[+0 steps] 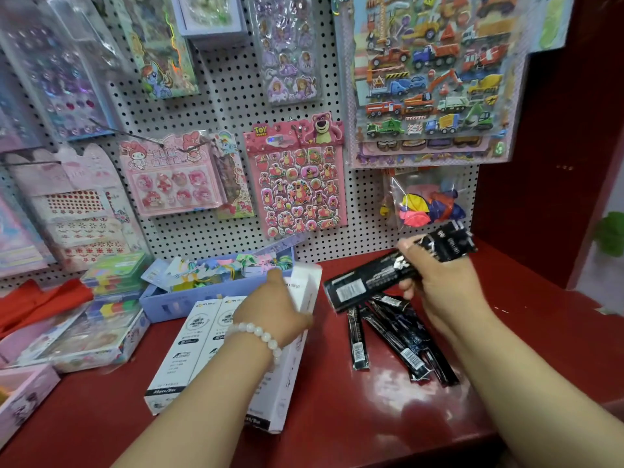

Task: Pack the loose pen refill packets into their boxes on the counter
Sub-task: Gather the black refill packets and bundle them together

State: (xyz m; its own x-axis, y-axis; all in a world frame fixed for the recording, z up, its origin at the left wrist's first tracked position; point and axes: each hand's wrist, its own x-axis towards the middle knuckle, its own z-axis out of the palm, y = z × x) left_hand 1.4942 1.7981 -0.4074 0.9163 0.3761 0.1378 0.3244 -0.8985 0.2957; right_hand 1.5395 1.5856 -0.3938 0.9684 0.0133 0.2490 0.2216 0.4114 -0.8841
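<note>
While a bundle of black packets [398, 268] is gripped by the right hand [435, 282] and a white box [304, 288] is held by the left hand [273, 309], snagging at its mouth is risked.

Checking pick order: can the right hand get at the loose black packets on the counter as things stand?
Probably not yet. The right hand already grips a bundle of black packets, so its fingers are occupied. The loose packets lie uncovered directly beneath it; nothing else blocks them.

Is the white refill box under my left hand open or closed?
Open: the white refill box has its end flap raised by the left hand. Contents cannot be seen.
</note>
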